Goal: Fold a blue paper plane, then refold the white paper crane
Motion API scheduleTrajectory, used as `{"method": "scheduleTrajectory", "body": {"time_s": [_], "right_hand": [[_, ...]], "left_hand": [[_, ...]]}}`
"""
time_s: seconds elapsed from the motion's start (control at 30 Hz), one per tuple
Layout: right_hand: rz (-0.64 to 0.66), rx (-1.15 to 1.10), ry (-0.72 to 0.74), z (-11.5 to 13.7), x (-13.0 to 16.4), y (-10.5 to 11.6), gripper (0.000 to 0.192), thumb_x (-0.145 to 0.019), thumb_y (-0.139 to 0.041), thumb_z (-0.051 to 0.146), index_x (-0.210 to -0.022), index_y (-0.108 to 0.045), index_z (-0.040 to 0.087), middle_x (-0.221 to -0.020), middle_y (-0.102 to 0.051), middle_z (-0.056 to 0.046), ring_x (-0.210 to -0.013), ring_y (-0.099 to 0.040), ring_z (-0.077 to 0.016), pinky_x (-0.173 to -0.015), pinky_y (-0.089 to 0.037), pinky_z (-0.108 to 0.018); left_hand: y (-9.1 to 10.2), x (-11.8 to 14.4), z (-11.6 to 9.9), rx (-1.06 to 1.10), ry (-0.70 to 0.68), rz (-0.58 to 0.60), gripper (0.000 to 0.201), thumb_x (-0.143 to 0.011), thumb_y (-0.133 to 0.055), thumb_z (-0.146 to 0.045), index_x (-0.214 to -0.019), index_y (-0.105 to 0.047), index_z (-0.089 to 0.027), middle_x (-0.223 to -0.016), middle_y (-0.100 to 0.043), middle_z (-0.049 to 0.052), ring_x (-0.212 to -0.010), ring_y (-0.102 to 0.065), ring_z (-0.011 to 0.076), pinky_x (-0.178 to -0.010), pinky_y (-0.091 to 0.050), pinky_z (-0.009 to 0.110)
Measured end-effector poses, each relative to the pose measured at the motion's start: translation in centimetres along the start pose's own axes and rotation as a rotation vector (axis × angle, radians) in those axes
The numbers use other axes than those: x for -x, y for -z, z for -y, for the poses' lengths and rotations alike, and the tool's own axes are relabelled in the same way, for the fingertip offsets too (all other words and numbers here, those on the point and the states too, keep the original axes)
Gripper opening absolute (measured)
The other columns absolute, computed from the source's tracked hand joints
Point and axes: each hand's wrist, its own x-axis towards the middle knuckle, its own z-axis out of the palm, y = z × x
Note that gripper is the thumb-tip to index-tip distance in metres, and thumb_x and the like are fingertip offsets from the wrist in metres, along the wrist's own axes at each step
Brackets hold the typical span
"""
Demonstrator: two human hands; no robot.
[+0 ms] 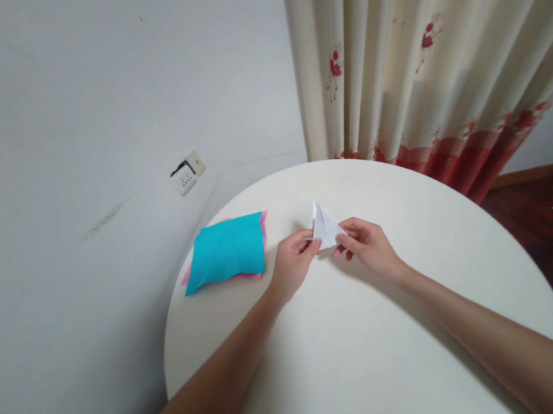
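Observation:
A small piece of folded white paper (326, 226), roughly triangular with its point upward and creases down its middle, is held above the table between both hands. My left hand (293, 255) pinches its lower left corner, thumb in front and fingers behind. At the lower right corner, my right hand (366, 244) grips it between thumb and fingers. The fingertips behind the paper are partly hidden.
Left of my hands, blue paper (226, 250) lies over pink paper (265, 222) on the round white table (375, 349). A wall with a socket (183, 179) borders the left side; a floral curtain (390, 65) hangs behind.

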Motion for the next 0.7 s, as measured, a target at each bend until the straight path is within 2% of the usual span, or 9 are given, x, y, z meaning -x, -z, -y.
{"method": "scheduleTrajectory", "body": {"time_s": [0.07,0.17,0.23,0.37,0.47,0.57,0.7], "right_hand": [[-0.008,-0.007,0.003,0.01,-0.01,0.04,0.028,-0.082,-0.069,0.043,-0.092,-0.063,0.018,-0.080,-0.073,-0.005,-0.062,-0.069,-0.0164,-0.049,-0.045,-0.023],[-0.031,0.004,0.043,0.12,0.04,0.11,0.025,-0.081,-0.071,0.040,-0.092,-0.066,0.018,-0.079,-0.072,-0.004,-0.066,-0.068,-0.0168,-0.052,-0.046,-0.024],[-0.040,0.017,0.085,0.18,0.07,0.16,0.022,-0.080,-0.071,0.037,-0.092,-0.069,0.019,-0.086,-0.072,-0.005,-0.072,-0.067,-0.0172,-0.056,-0.050,-0.026],[-0.041,0.008,0.172,-0.05,-0.01,0.34,0.011,-0.078,-0.068,0.029,-0.084,-0.075,0.022,-0.111,-0.070,-0.007,-0.093,-0.067,-0.0204,-0.075,-0.054,-0.032],[-0.047,-0.013,0.214,-0.43,-0.21,0.56,0.015,-0.075,-0.065,0.019,-0.082,-0.077,0.024,-0.109,-0.071,-0.006,-0.103,-0.065,-0.0222,-0.087,-0.050,-0.034],[-0.054,-0.017,0.224,-0.63,-0.34,0.70,0.021,-0.075,-0.064,0.015,-0.088,-0.078,0.025,-0.106,-0.072,-0.005,-0.102,-0.065,-0.0218,-0.090,-0.049,-0.035],[-0.047,0.015,0.236,-0.51,-0.21,0.62,0.020,-0.076,-0.069,0.019,-0.093,-0.076,0.025,-0.106,-0.070,-0.006,-0.098,-0.065,-0.0209,-0.083,-0.052,-0.033]], "left_hand": [[-0.05,-0.04,-0.03,0.021,-0.002,-0.017,0.035,-0.081,-0.071,-0.044,-0.101,-0.073,-0.014,-0.100,-0.075,0.009,-0.087,-0.069,0.0222,-0.078,-0.058,0.034],[-0.03,-0.14,-0.08,0.180,0.030,-0.060,0.053,-0.088,-0.056,-0.060,-0.101,-0.073,-0.012,-0.099,-0.075,0.013,-0.088,-0.071,0.0243,-0.077,-0.059,0.037],[0.07,-0.17,-0.19,0.241,0.046,-0.110,0.057,-0.089,-0.052,-0.062,-0.098,-0.074,-0.011,-0.096,-0.075,0.014,-0.086,-0.071,0.0236,-0.075,-0.059,0.036],[0.29,-0.06,-0.55,0.094,0.003,-0.157,0.033,-0.077,-0.076,-0.042,-0.094,-0.075,-0.014,-0.102,-0.075,0.010,-0.091,-0.071,0.0222,-0.079,-0.057,0.032],[0.30,0.11,-0.62,0.060,-0.012,-0.116,0.034,-0.074,-0.079,-0.032,-0.103,-0.073,-0.016,-0.103,-0.076,0.010,-0.092,-0.071,0.0218,-0.081,-0.056,0.031],[0.29,0.15,-0.46,0.058,-0.012,-0.089,0.039,-0.075,-0.078,-0.028,-0.111,-0.071,-0.015,-0.097,-0.077,0.009,-0.085,-0.072,0.0202,-0.078,-0.056,0.030],[0.36,0.02,-0.35,0.008,-0.024,-0.139,0.032,-0.074,-0.078,-0.027,-0.103,-0.073,-0.015,-0.101,-0.075,0.009,-0.086,-0.071,0.0195,-0.077,-0.055,0.028]]}}
